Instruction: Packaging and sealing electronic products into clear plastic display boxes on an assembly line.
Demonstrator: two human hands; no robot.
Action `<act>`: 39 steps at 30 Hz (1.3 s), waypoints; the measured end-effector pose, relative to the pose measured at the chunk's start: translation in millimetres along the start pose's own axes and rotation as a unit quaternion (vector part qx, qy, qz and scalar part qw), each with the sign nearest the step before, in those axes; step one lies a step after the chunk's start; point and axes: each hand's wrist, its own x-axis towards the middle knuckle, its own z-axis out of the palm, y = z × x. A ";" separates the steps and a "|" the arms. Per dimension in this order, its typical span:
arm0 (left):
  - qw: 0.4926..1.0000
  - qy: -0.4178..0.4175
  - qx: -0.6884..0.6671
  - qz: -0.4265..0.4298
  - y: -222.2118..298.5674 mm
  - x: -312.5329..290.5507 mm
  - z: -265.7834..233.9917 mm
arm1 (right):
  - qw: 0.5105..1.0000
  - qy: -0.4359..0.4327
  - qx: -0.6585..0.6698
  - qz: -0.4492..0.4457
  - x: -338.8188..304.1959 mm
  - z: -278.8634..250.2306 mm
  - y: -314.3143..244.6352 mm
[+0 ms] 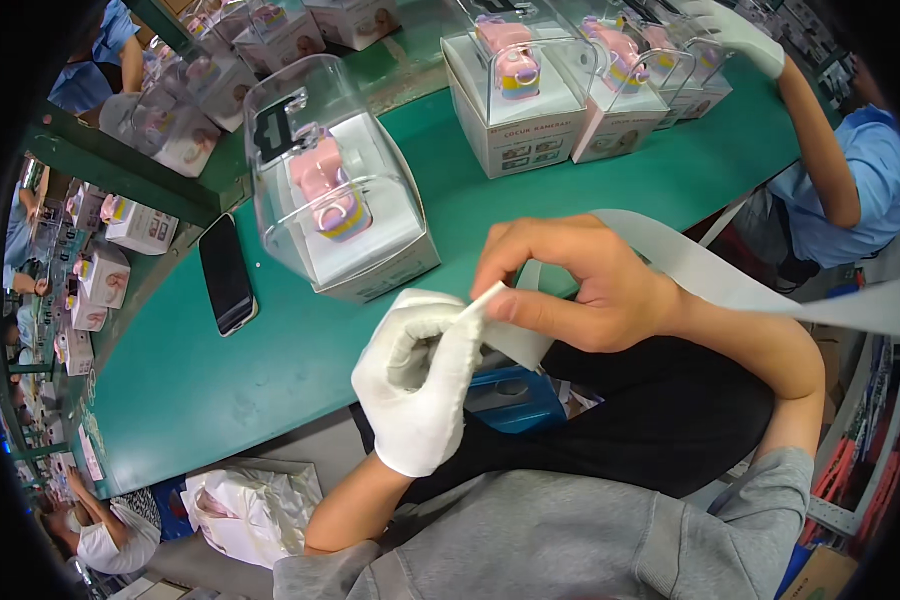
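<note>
My left hand (410,390), in a white glove, is closed, its thumb and fingers pinching the end of a long white strip (705,268). Bare, my right hand (595,285) holds the same end between thumb and forefinger, touching the left fingertips. From there the strip loops behind my right hand and runs over my forearm to the right edge. Just beyond my hands stands a white carton (395,265) with a clear domed cover; inside sits a pink toy camera (325,190) with a yellow and purple base.
A black phone (227,275) lies on the green table (220,400) at left. Similar domed packages (515,125) line the table's far side, where a co-worker's gloved hand (735,35) rests at far right. A white plastic bag (255,505) sits below the near edge.
</note>
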 end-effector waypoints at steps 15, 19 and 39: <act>0.991 0.088 -0.088 -0.046 -1.4 -11.9 33.3 | 0.981 0.009 -0.163 -0.103 2.2 -4.1 14.4; 0.988 0.115 -0.088 -0.050 -3.7 -11.5 42.9 | 0.977 -0.009 -0.174 -0.120 3.7 -13.1 16.9; 0.974 0.168 -0.148 -0.040 8.2 -16.5 36.2 | 0.993 -0.029 -0.070 -0.092 7.9 0.9 3.2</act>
